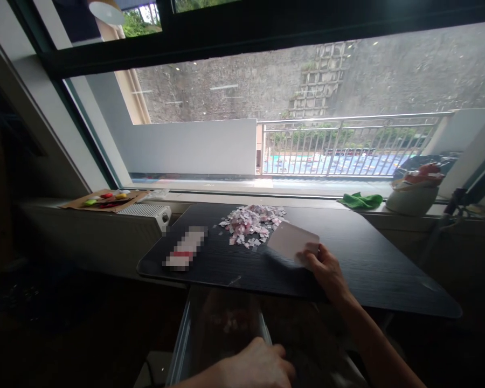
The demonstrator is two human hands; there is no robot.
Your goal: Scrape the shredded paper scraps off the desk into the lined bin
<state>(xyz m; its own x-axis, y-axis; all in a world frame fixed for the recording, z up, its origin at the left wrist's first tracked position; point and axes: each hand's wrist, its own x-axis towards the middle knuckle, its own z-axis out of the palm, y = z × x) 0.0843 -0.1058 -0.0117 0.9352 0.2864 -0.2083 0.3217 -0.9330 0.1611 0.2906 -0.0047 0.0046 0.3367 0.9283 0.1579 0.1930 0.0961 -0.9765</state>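
Note:
My right hand (325,269) grips a thin, pale flat card (291,240) by its near right corner, tilted over the black table (347,237). The card's left edge is beside a heap of small torn or cut paper scraps (250,223), pale with pinkish prints. Below the table's front edge, my left hand (255,365) is closed at the right rim of a see-through plastic bin (182,334). Its fingertips are partly hidden. The inside of the bin is dim, so its contents are hard to make out.
A blurred-out packet (186,249) lies at the table's left. On the sill are cardboard with colourful items (105,199), a green cloth (360,201) and a pale bag (414,194). A radiator (145,213) adjoins the table. The window stands behind.

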